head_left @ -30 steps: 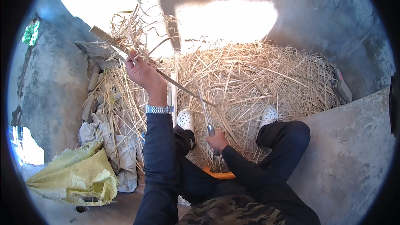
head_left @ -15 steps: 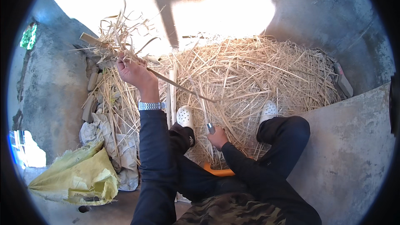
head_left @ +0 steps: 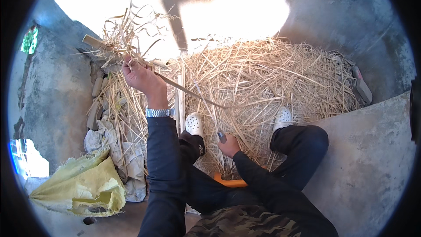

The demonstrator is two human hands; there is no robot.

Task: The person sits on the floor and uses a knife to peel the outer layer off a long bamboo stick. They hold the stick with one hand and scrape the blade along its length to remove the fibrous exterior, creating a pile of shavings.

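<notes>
My left hand (head_left: 142, 79), with a metal watch on the wrist, is raised at the upper left. Its fingers are closed on a long, thin bamboo-like strip (head_left: 188, 91), which slants down to the right from the hand. A tangle of pale curled shavings (head_left: 120, 39) and a flat split piece (head_left: 93, 41) show just beyond the fingers. Lower down, between my knees, my right hand (head_left: 229, 145) is wrapped round a knife (head_left: 222, 137). Its dark handle with a metal collar shows, and its narrow blade points up and away, hard to make out against the straw-coloured strips.
Loose strips (head_left: 263, 70) cover the floor ahead, around my white clogs (head_left: 194, 124). A torn yellow sack (head_left: 83, 188) and a pale cloth (head_left: 131, 162) lie at the left. An orange seat edge (head_left: 230, 182) shows beneath me. Concrete walls (head_left: 368, 158) close in the right side.
Almost nothing differs. Both hands keep their places and their holds; the curled shavings beyond my left hand have shifted slightly.
</notes>
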